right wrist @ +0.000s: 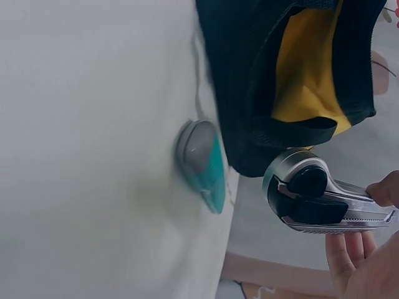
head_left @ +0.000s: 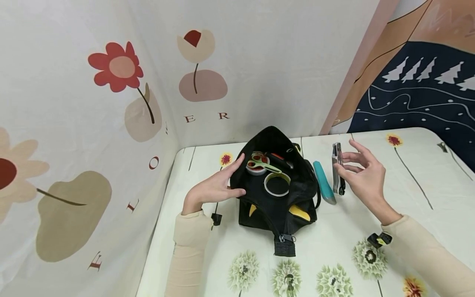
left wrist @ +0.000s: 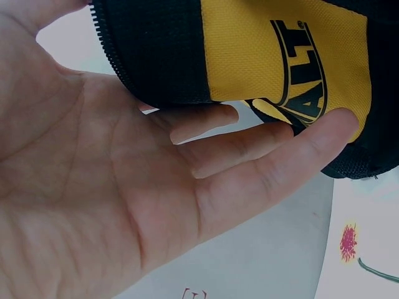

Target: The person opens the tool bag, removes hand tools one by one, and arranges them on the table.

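Observation:
A black and yellow tool bag [head_left: 274, 218] stands with its zipped mouth agape. My left hand [head_left: 215, 183] holds its left rim, the thumb apart from the long, fairly straight fingers; in the left wrist view those fingers [left wrist: 268, 168] lie against the yellow lettered side. To the right of the bag, my right hand [head_left: 365, 175] pinches a silver and black folding tool [right wrist: 312, 199] between thumb and fingertips, held upright. A teal tool with a grey end [head_left: 324, 181] lies between bag and right hand; its exact kind is unclear.
Inside the bag are green-handled scissors [head_left: 269, 166], a roll of tape [head_left: 277, 193], another round roll [head_left: 257, 170] beneath the scissors, and a black and red item [head_left: 279, 160]. The bag stands on a flower-print cloth [head_left: 208, 264]. Printed fabric walls [head_left: 274, 82] rise behind and left.

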The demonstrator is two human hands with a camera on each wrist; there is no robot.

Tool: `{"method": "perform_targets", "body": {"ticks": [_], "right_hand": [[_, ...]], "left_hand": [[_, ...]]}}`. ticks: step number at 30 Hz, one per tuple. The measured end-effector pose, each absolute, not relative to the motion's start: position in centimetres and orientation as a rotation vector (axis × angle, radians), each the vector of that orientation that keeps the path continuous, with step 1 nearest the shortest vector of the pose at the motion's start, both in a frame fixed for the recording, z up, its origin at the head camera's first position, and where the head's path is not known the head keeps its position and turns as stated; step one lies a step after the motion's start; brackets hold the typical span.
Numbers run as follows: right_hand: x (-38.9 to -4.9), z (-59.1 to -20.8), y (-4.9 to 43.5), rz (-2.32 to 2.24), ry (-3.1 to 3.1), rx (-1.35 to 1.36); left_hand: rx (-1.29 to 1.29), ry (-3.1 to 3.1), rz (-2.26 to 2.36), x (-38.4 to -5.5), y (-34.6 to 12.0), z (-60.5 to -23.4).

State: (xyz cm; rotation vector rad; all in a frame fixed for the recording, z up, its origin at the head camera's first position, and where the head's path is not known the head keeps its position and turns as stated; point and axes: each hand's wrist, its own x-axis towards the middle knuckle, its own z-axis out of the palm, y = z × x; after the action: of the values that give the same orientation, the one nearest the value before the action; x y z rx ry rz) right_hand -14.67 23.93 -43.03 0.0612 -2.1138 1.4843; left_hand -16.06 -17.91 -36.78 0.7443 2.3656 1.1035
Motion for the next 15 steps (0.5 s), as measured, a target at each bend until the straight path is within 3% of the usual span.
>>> {"method": "perform_targets", "body": {"ticks": [15], "right_hand": [[-16.2, -45.2, 25.5, 1.272, -2.409, -0.03]], "left_hand": [[0.749, 2.369, 1.107, -16.1, -17.9, -36.8]]}}
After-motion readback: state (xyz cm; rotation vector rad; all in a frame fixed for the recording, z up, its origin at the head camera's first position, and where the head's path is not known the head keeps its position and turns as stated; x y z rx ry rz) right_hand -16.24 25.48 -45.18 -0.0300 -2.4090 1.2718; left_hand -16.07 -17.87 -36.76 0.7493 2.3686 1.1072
